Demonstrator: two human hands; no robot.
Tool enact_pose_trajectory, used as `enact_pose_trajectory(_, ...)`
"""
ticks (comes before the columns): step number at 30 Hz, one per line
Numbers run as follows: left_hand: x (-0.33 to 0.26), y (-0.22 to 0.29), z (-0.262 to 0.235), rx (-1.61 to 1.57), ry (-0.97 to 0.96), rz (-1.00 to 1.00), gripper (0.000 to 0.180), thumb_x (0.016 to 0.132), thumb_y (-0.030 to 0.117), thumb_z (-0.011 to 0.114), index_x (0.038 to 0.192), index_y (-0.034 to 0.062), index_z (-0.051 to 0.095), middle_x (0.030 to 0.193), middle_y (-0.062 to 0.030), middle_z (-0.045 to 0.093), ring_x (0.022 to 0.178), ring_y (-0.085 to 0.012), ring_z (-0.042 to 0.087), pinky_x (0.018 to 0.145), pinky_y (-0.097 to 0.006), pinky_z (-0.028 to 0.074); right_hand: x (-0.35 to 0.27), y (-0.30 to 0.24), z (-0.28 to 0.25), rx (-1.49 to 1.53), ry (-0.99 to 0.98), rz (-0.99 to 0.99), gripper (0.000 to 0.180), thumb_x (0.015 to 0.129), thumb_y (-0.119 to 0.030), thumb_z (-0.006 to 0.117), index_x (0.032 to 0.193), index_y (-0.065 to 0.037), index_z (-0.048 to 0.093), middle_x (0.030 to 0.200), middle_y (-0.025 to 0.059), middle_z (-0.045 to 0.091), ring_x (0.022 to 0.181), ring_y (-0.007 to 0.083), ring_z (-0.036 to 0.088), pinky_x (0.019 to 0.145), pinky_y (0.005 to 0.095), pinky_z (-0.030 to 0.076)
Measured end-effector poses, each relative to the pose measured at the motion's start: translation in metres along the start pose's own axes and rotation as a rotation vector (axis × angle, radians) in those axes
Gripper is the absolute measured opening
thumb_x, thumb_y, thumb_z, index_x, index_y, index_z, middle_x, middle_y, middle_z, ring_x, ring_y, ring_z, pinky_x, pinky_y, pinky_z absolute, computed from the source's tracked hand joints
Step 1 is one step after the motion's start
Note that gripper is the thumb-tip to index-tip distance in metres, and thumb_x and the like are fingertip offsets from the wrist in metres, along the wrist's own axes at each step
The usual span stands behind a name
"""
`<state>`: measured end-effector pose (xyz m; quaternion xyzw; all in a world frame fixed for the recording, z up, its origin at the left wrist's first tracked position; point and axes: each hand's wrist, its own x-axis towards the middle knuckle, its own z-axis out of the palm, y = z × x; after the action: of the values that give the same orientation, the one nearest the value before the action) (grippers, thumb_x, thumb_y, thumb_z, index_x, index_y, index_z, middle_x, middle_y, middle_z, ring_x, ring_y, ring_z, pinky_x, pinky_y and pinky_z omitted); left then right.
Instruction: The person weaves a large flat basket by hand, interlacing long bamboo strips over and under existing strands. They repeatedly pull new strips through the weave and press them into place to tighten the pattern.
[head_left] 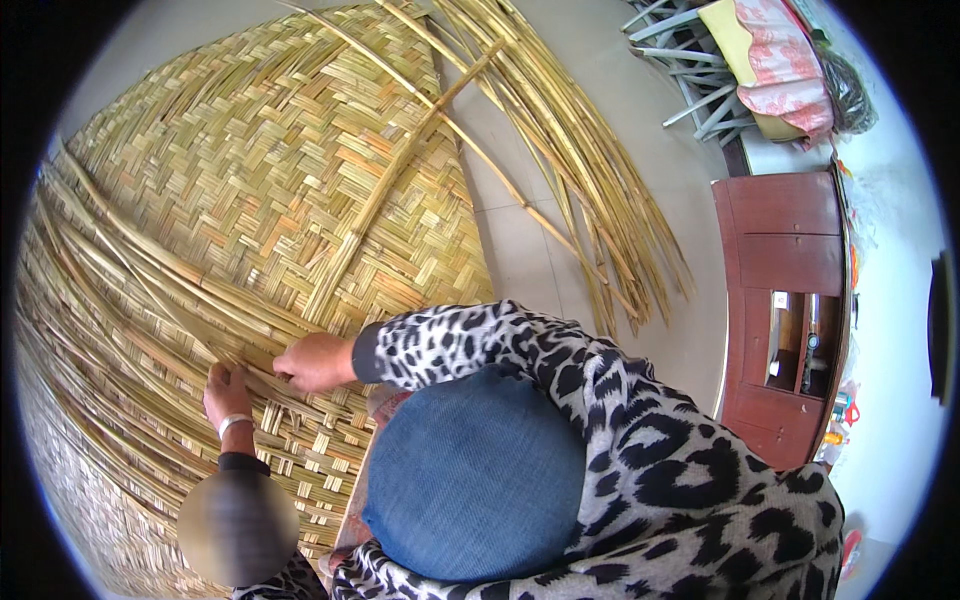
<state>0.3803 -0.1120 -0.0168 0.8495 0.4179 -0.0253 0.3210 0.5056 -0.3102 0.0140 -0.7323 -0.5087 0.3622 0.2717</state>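
A large woven mat of split cane-like strips (250,160) spreads under both of my hands. Loose long strips (120,330) run across its left part toward my hands. My left hand (228,395), with a pale bracelet at the wrist, is closed in a pinch on strips at the edge of the weave. Just right of it, my right hand (318,362) is closed with its thumb and fingers on the same band of strips. The fingertips partly hide which strips each one grips. My blue-denim knee (475,475) is close by the right forearm.
A bundle of long loose strips (570,150) lies on the tiled floor beyond the mat, with one stalk (520,200) crossing the mat's edge. Stacked grey-legged stools (690,60) stand at the far right. Below them is a reddish-brown cabinet (780,220).
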Motion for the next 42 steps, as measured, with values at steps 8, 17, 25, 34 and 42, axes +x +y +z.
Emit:
enact_pose_trajectory(8, -0.025, -0.031, -0.026, -0.375, -0.048, -0.169, 0.038, 0.092, 0.027, 0.069, 0.120, 0.0024, 0.059, 0.072, -0.0059, 0.061, 0.061, -0.0114, 0.058, 0.055, -0.028, 0.047, -0.139, 0.144, -0.139, 0.632, 0.882, 0.243, 0.020, 0.092, -0.021, 0.061, 0.108, -0.009, 0.060, 0.088, 0.0097, 0.061, 0.079, 0.0199, 0.062, 0.067, 0.0330, 0.052)
enact_pose_trajectory(17, -0.044, -0.067, -0.024, -0.451, -0.090, -0.121, 0.027, 0.094, 0.020, 0.064, 0.110, -0.0019, 0.060, 0.079, -0.0078, 0.065, 0.057, -0.0139, 0.060, 0.053, -0.026, 0.050, -0.300, 0.247, -0.201, -0.650, 0.721, 1.442, 0.022, 0.095, -0.019, 0.051, 0.111, -0.011, 0.064, 0.113, 0.0129, 0.067, 0.104, 0.0327, 0.066, 0.083, 0.0447, 0.054)
enact_pose_trajectory(25, -0.066, -0.063, -0.025, -0.507, -0.167, -0.230, 0.020, 0.093, 0.019, 0.067, 0.102, 0.0013, 0.064, 0.078, -0.0056, 0.068, 0.058, -0.0131, 0.064, 0.051, -0.025, 0.048, -0.320, 0.235, -0.255, -0.502, 0.656, 1.529, 0.027, 0.096, -0.019, 0.050, 0.115, -0.008, 0.064, 0.112, 0.0168, 0.070, 0.104, 0.0359, 0.067, 0.084, 0.0478, 0.055)
enact_pose_trajectory(34, -0.054, -0.058, -0.001, -0.436, -0.210, -0.114, 0.026, 0.091, 0.019, 0.065, 0.100, -0.0054, 0.067, 0.082, -0.0094, 0.070, 0.064, -0.0149, 0.066, 0.058, -0.028, 0.056, -0.415, 0.203, -0.378, -0.866, 1.061, 1.406, 0.026, 0.099, -0.027, 0.042, 0.109, -0.009, 0.059, 0.093, 0.0196, 0.071, 0.086, 0.0394, 0.069, 0.073, 0.0535, 0.055)
enact_pose_trajectory(42, -0.042, -0.029, 0.008, -0.599, -0.230, -0.098, 0.028, 0.091, 0.021, 0.066, 0.100, -0.0047, 0.067, 0.080, -0.0081, 0.069, 0.064, -0.0146, 0.067, 0.058, -0.028, 0.054, -0.421, 0.093, -0.527, -0.905, 1.377, 1.140, 0.020, 0.097, -0.023, 0.049, 0.105, -0.008, 0.059, 0.092, 0.0222, 0.069, 0.085, 0.0419, 0.067, 0.071, 0.0529, 0.052)
